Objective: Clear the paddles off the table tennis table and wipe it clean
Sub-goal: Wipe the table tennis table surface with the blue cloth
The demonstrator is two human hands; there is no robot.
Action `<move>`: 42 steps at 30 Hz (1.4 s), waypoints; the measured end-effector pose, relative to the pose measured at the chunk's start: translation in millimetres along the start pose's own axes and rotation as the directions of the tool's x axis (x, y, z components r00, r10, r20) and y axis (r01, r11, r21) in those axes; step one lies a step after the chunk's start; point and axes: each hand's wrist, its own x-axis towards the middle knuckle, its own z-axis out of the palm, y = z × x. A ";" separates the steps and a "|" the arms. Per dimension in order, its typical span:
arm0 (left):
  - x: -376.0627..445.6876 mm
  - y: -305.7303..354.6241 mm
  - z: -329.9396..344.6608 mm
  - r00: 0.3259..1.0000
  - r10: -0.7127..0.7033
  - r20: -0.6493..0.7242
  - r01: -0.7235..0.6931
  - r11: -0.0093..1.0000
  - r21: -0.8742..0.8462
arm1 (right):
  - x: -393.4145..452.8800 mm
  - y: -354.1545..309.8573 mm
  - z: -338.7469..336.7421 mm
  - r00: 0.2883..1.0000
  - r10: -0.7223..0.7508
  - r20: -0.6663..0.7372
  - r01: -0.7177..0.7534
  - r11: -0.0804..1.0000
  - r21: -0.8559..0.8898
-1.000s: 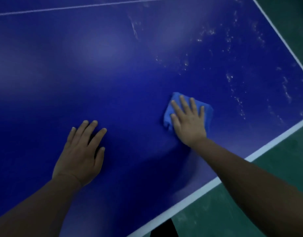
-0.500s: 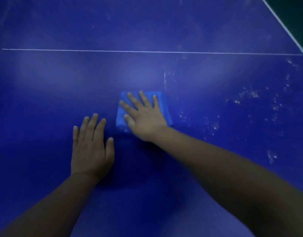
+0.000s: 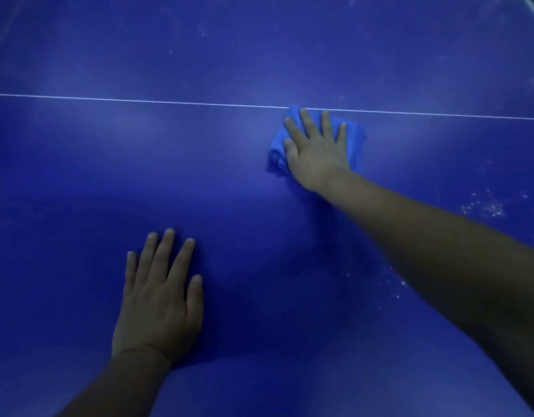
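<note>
Table tennis table (image 3: 79, 176), dark blue, filling nearly the whole view, crossed by thin white line (image 3: 139, 100). Blue cloth (image 3: 276, 145) bunched on the surface, far edge just over that line. Right hand (image 3: 317, 149) flat on the cloth, fingers straight and spread, pressing down. Left hand (image 3: 160, 299) palm down on bare surface nearer the body, fingers straight, gripping nothing. Pale specks (image 3: 485, 207) scattered at right.

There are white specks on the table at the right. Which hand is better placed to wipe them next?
The right hand: it already presses the blue cloth, nearer the white specks. The left hand lies flat on the table, without cloth.
</note>
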 end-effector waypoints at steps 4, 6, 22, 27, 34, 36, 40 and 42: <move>1.9 1.1 -0.4 1.000 0.017 -0.014 -0.017 1.000 -0.011 | -66.5 -40.6 22.5 0.931 -0.353 -0.097 0.355 0.935 -0.001; 2.3 0.9 -1.0 1.000 0.022 -0.006 -0.022 1.000 0.006 | -49.6 -30.0 17.0 0.926 -0.371 -0.071 0.371 0.929 -0.021; 1.3 1.3 -2.0 0.999 0.025 0.027 -0.025 0.999 0.022 | 36.5 13.8 8.3 0.988 0.096 -0.119 -0.101 0.994 -0.039; 2.4 1.5 -3.8 0.999 0.028 0.036 -0.028 0.999 0.019 | 26.4 114.5 -13.2 0.776 0.631 -0.020 -0.617 0.764 0.189; 4.0 2.1 -3.2 1.000 0.025 0.014 -0.025 0.999 0.021 | -6.1 21.0 5.9 0.988 -0.155 0.024 0.156 0.987 -0.033; 4.5 3.3 -3.9 1.000 0.025 0.012 -0.026 1.000 0.011 | 12.0 87.8 -0.6 0.991 0.105 -0.082 -0.110 0.991 -0.072; 3.7 2.9 -3.9 0.999 0.017 0.037 -0.018 1.000 0.012 | 21.4 168.1 -15.2 0.736 0.676 -0.015 -0.662 0.725 0.189; 3.5 1.1 -3.2 0.999 0.006 0.051 -0.007 1.000 0.013 | 9.7 126.1 -7.4 0.831 0.553 -0.061 -0.543 0.829 0.133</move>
